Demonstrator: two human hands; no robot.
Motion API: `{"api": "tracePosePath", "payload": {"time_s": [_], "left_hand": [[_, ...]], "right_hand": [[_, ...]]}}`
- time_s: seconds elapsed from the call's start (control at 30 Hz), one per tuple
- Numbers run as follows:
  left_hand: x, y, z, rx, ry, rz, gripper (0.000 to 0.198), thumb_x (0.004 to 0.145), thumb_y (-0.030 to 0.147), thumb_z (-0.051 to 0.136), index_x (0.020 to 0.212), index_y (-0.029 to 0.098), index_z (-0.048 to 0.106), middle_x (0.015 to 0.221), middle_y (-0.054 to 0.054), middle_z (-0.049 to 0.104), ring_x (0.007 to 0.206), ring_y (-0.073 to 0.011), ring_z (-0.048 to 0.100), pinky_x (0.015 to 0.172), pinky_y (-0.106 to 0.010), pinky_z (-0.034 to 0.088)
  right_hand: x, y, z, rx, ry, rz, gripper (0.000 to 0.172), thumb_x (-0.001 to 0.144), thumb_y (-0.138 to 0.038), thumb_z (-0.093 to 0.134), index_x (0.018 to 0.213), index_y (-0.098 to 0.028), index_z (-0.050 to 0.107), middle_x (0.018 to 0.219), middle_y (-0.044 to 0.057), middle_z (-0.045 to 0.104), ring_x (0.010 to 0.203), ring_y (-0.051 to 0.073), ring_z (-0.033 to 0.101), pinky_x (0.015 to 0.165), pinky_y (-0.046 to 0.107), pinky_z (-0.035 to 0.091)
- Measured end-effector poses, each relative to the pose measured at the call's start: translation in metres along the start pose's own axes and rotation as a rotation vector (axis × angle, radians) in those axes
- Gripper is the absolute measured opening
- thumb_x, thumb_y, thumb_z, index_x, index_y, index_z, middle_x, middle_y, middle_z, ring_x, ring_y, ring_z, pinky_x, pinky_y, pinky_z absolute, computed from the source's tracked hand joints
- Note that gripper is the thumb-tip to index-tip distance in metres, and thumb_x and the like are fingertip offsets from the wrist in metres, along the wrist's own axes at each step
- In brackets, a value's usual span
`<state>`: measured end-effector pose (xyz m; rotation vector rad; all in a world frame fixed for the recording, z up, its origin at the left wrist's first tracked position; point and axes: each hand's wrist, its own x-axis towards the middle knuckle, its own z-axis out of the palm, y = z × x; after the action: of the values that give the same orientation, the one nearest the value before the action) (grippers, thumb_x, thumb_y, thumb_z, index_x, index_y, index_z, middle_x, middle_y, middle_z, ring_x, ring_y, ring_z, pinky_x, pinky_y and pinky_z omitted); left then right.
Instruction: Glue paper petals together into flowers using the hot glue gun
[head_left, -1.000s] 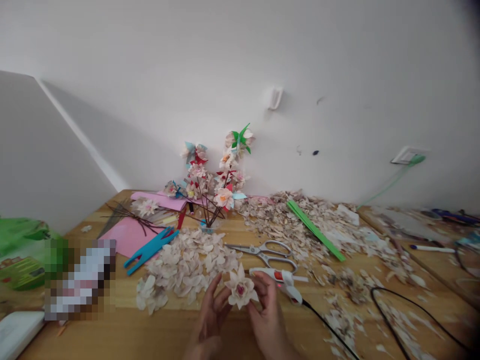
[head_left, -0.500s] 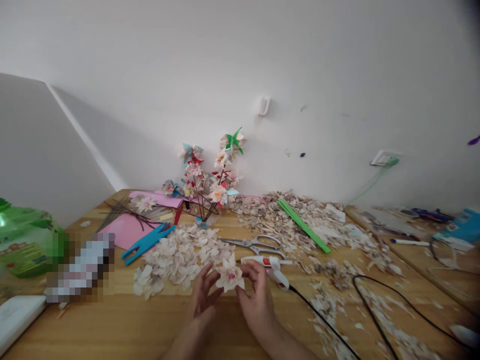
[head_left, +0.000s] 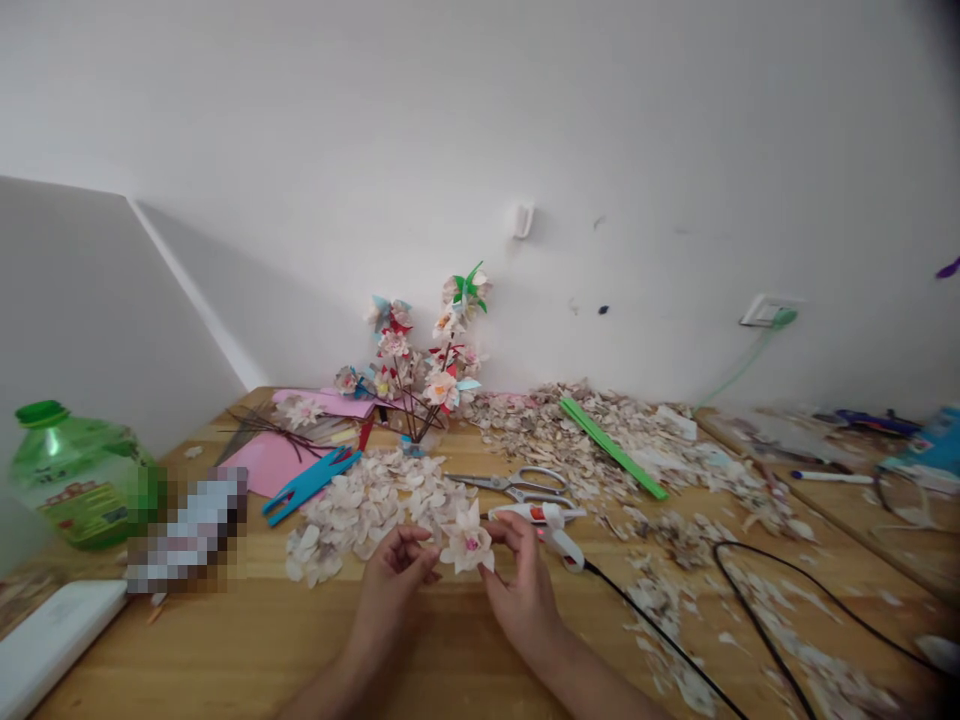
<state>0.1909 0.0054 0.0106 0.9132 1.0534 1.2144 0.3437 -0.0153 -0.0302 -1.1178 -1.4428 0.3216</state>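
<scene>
A white paper flower (head_left: pixel 467 541) with a pink centre is held just above the wooden table (head_left: pixel 247 650). My right hand (head_left: pixel 523 590) pinches its right side from below. My left hand (head_left: pixel 390 585) has its fingers curled, their tips close to the flower's left edge; whether they touch it is unclear. Just beyond my hands lies a heap of pale petals (head_left: pixel 367 505). A white glue gun (head_left: pixel 551 522) with a black cord rests to the right of my right hand.
Scissors (head_left: pixel 517 484) lie behind the glue gun. A bunch of paper flowers on stems (head_left: pixel 424 365) stands by the wall. Pink paper (head_left: pixel 266 463), a blue tool (head_left: pixel 309 482) and a green bottle (head_left: pixel 71 480) are at left. Green strips (head_left: pixel 611 460), scraps and cables cover the right.
The view has shifted, so my hands and the flower sit slightly higher and more forearm shows. The flower stays between my hands. My left fingers have curled closer together.
</scene>
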Motion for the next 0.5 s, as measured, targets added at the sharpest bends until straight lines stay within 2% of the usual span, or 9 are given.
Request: {"api": "tracePosePath", "payload": {"time_s": [0.17,0.3,0.4,0.5], "left_hand": [[0.004,-0.001,-0.002,0.017,-0.052,-0.119,0.041,0.033,0.038,0.084,0.060,0.016,0.062,0.038,0.006,0.055,0.038,-0.0082,0.051,0.049,-0.023,0.046],[0.006,-0.007,-0.006,0.036,-0.120,-0.213,0.040,0.032,0.034,0.085,0.063,0.015,0.068,0.049,0.000,0.066,0.047,-0.0120,0.059,0.054,-0.025,0.049],[0.006,-0.009,-0.007,0.046,-0.169,-0.245,0.039,0.034,0.034,0.085,0.066,0.015,0.070,0.059,-0.003,0.071,0.056,-0.0155,0.064,0.056,-0.026,0.048],[0.005,-0.012,-0.007,0.062,-0.210,-0.244,0.036,0.037,0.034,0.084,0.065,0.015,0.071,0.054,-0.003,0.069,0.052,-0.0151,0.062,0.054,-0.026,0.046]], "right_hand": [[0.001,-0.001,-0.001,0.021,0.008,0.012,0.047,0.071,-0.007,0.052,0.112,-0.023,0.039,0.088,0.004,0.068,0.080,0.019,0.065,0.073,0.033,0.052],[0.002,0.000,-0.002,0.046,0.044,0.033,0.045,0.071,-0.008,0.053,0.111,-0.023,0.039,0.087,0.005,0.068,0.079,0.018,0.066,0.074,0.034,0.052],[0.002,0.001,-0.002,0.069,0.066,0.069,0.043,0.071,-0.010,0.055,0.110,-0.022,0.040,0.087,0.005,0.067,0.081,0.019,0.065,0.075,0.034,0.051],[0.001,0.001,0.000,0.090,0.075,0.118,0.042,0.073,-0.012,0.056,0.110,-0.022,0.040,0.085,0.005,0.067,0.080,0.019,0.065,0.074,0.034,0.051]]}}
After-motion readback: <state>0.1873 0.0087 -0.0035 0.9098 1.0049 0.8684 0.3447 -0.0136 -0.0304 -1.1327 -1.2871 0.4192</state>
